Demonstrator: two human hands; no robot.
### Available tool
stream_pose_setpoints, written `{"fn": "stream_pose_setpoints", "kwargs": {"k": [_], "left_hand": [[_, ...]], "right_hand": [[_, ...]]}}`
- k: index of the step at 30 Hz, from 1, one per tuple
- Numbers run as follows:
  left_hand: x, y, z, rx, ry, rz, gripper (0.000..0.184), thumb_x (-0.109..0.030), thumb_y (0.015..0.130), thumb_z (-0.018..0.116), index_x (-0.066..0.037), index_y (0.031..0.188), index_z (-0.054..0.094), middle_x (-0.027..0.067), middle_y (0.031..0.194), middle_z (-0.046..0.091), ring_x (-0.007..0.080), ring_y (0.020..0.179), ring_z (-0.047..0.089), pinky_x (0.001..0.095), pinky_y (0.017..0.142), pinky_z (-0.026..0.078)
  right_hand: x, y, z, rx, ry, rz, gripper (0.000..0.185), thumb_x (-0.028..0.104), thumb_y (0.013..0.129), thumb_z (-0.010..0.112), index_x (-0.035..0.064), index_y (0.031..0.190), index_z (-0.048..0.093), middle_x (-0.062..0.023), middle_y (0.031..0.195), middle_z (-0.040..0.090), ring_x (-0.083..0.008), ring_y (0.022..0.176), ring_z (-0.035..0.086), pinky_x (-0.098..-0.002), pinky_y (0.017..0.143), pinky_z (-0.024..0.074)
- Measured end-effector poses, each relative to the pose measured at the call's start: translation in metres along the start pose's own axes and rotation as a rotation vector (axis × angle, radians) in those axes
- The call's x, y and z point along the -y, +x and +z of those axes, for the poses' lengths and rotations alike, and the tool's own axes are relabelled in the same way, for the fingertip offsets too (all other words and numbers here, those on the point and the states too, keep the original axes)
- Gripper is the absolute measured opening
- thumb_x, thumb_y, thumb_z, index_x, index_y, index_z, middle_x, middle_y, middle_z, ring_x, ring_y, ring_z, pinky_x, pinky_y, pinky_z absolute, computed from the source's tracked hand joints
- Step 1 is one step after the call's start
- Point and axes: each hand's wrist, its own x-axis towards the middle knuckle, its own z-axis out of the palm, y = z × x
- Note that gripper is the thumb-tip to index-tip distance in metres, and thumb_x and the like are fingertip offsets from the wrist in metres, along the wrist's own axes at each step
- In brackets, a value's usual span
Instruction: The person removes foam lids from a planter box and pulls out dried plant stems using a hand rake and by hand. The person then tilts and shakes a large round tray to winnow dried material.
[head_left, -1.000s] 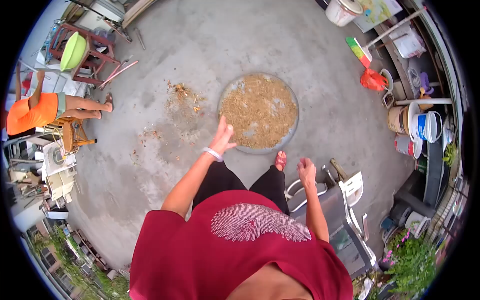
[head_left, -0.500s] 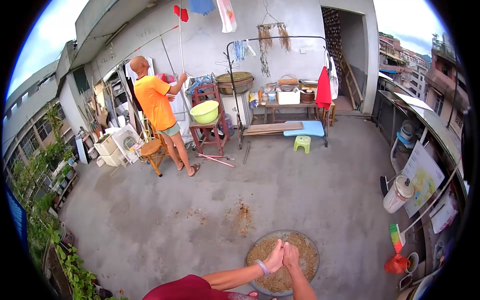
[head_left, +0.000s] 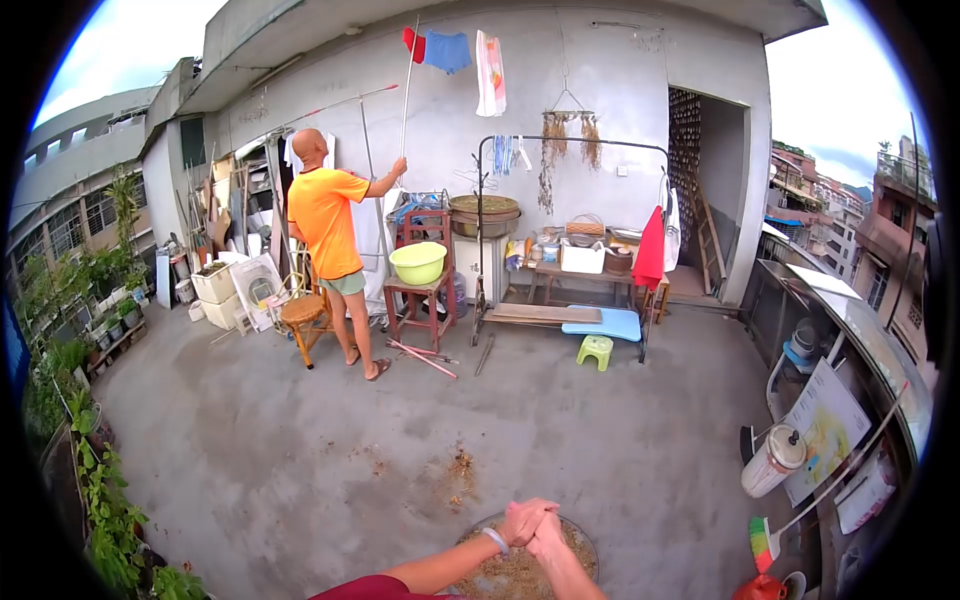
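While the view is running from left to right, potted plants (head_left: 100, 500) are lining the left edge of the floor. A wicker chair (head_left: 303, 309) is standing just beside a person in an orange top (head_left: 328, 225), who is facing the wall and gripping an upright pole (head_left: 409, 95) with a raised hand. A yellow-green basin (head_left: 417, 266) is resting on a red-brown chair (head_left: 437, 300). Brown scraps (head_left: 460, 468) are lying scattered on the grey floor, near the round tray.

At lower centre, the round tray (head_left: 594, 553) is lying on the floor, and loose brown material (head_left: 500, 575) is covering much of its surface. The left hand (head_left: 522, 521), with a pale bracelet (head_left: 496, 541) circling its wrist, is clasping the right hand (head_left: 546, 532) in front of the tray's upper part. The fingers of both hands are folding closed against each other; whether the palms are enclosing anything, the view is not showing clearly.

Farther right, a green stool (head_left: 594, 352) is standing just in front of a blue board (head_left: 603, 324). A red garment (head_left: 649, 250) is hanging from the black rack (head_left: 580, 142). A lidded white bucket (head_left: 773, 461) is standing near a broom (head_left: 763, 545), whose handle is slanting up to the right, and a red bag (head_left: 762, 588) is lying near the bristles
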Motion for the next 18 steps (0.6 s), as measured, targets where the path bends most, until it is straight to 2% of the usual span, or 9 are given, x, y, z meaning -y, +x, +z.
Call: {"fn": "stream_pose_setpoints", "kwargs": {"k": [3, 5, 8, 11, 13, 15, 16, 17, 18], "left_hand": [[0.014, 0.004, 0.018, -0.047, 0.27, -0.566, 0.035, -0.028, 0.084, 0.034, -0.003, 0.096, 0.056, 0.018, 0.09, 0.059, 0.0349, 0.083, 0.056, 0.0385, 0.074, 0.044], [0.034, -0.01, 0.039, 0.017, 0.365, -0.805, 0.03, -0.027, 0.082, 0.04, -0.005, 0.096, 0.056, 0.0193, 0.09, 0.059, 0.0356, 0.085, 0.056, 0.0407, 0.075, 0.043], [0.034, -0.045, 0.104, 0.148, 0.345, -0.93, 0.027, -0.026, 0.081, 0.045, -0.004, 0.09, 0.056, 0.0201, 0.087, 0.059, 0.0384, 0.082, 0.055, 0.0431, 0.072, 0.043], [0.027, -0.043, 0.167, 0.199, 0.154, -0.525, 0.025, -0.024, 0.079, 0.05, -0.003, 0.091, 0.056, 0.021, 0.092, 0.057, 0.0367, 0.082, 0.055, 0.0409, 0.073, 0.043], [0.0, -0.029, 0.173, 0.166, 0.198, -0.523, 0.025, -0.021, 0.078, 0.051, -0.001, 0.094, 0.054, 0.0218, 0.096, 0.055, 0.0337, 0.083, 0.055, 0.0391, 0.074, 0.044], [-0.041, -0.014, 0.152, 0.251, 0.059, -0.723, 0.029, -0.019, 0.082, 0.051, 0.002, 0.103, 0.049, 0.0203, 0.1, 0.054, 0.0291, 0.083, 0.057, 0.0355, 0.072, 0.046], [-0.079, 0.007, 0.141, -0.068, -0.202, -0.847, 0.031, -0.02, 0.084, 0.05, 0.002, 0.106, 0.046, 0.0182, 0.099, 0.054, 0.0264, 0.083, 0.058, 0.0338, 0.071, 0.047], [-0.11, 0.015, 0.132, -0.406, -0.456, -0.968, 0.033, -0.021, 0.086, 0.049, 0.002, 0.109, 0.043, 0.0161, 0.097, 0.054, 0.0236, 0.082, 0.058, 0.0321, 0.069, 0.048], [-0.112, 0.002, 0.122, -0.568, -0.524, -1.009, 0.035, -0.022, 0.087, 0.048, 0.002, 0.111, 0.041, 0.0142, 0.097, 0.054, 0.0217, 0.08, 0.059, 0.0301, 0.067, 0.048]], "right_hand": [[0.057, -0.069, 0.051, 0.072, -0.484, -0.154, 0.034, 0.022, 0.089, 0.04, -0.002, 0.111, 0.049, -0.0183, 0.107, 0.054, -0.0244, 0.095, 0.054, -0.0344, 0.083, 0.044], [0.11, -0.097, 0.054, 0.287, -0.544, -0.098, 0.038, 0.028, 0.09, 0.037, -0.0027, 0.105, 0.053, -0.0163, 0.104, 0.056, -0.0234, 0.092, 0.055, -0.0345, 0.082, 0.0439], [0.168, -0.105, 0.057, 0.488, -0.834, -0.167, 0.048, 0.037, 0.09, 0.033, -0.0034, 0.094, 0.06, -0.0153, 0.097, 0.06, -0.0227, 0.086, 0.056, -0.033, 0.079, 0.0439], [0.174, -0.096, 0.007, 0.615, -1.335, -0.165, 0.057, 0.045, 0.088, 0.032, -0.0015, 0.086, 0.064, -0.016, 0.09, 0.063, -0.0216, 0.079, 0.057, -0.0308, 0.075, 0.0439], [0.169, -0.067, -0.04, 0.658, -1.556, -0.061, 0.059, 0.05, 0.085, 0.033, 0.0019, 0.085, 0.066, -0.018, 0.086, 0.062, -0.0208, 0.077, 0.058, -0.0312, 0.073, 0.0442], [0.167, -0.05, -0.094, 0.584, -1.532, 0.121, 0.055, 0.05, 0.083, 0.035, 0.0048, 0.085, 0.065, -0.0193, 0.083, 0.062, -0.0246, 0.081, 0.059, -0.0339, 0.073, 0.0443], [0.167, -0.041, -0.118, 0.523, -1.461, 0.186, 0.051, 0.048, 0.083, 0.036, 0.0054, 0.084, 0.065, -0.019, 0.082, 0.062, -0.0285, 0.085, 0.059, -0.0356, 0.073, 0.0441], [0.164, -0.034, -0.156, 0.488, -1.733, 0.153, 0.049, 0.045, 0.082, 0.037, 0.0037, 0.084, 0.064, -0.0193, 0.085, 0.061, -0.0288, 0.086, 0.059, -0.0374, 0.074, 0.0443], [0.159, -0.026, -0.204, 0.464, -2.016, 0.121, 0.047, 0.043, 0.082, 0.039, 0.002, 0.085, 0.063, -0.0197, 0.087, 0.06, -0.0291, 0.088, 0.058, -0.0392, 0.076, 0.0445]]}}
